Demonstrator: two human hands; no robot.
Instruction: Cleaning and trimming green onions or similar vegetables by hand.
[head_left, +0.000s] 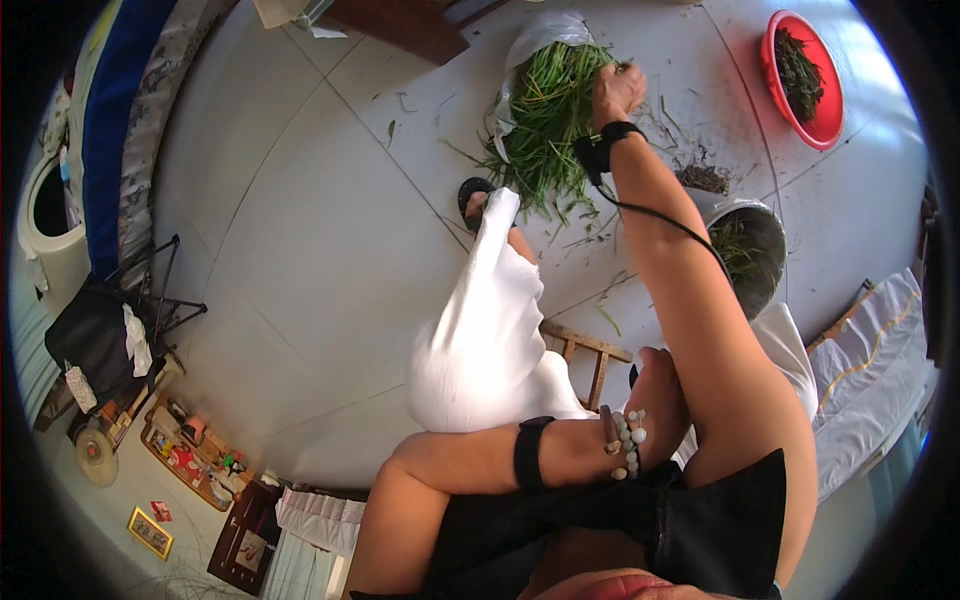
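Note:
Long green leafy stalks (551, 105) lie heaped on a white plastic bag (551, 30) on the floor. My right hand (619, 86), with a black strap and cable at the wrist, is at the right edge of the heap, its fingers bent against the stalks; whether it grips any is hidden. My left hand (656, 382), below beaded bracelets, lies across my body beside my right arm, its fingers mostly hidden. A grey bin (772, 251) holding green scraps is to the right of my right forearm. Further right, a red plastic basin (831, 112) contains dark green bundles.
Dark roots and soil (703, 178) lie by the bin, with loose leaves scattered over the tiled floor (322, 225). My sandalled foot (476, 201) is just below the heap. A wooden stool (592, 349) shows beneath me; a black folding chair (97, 337) stands at left.

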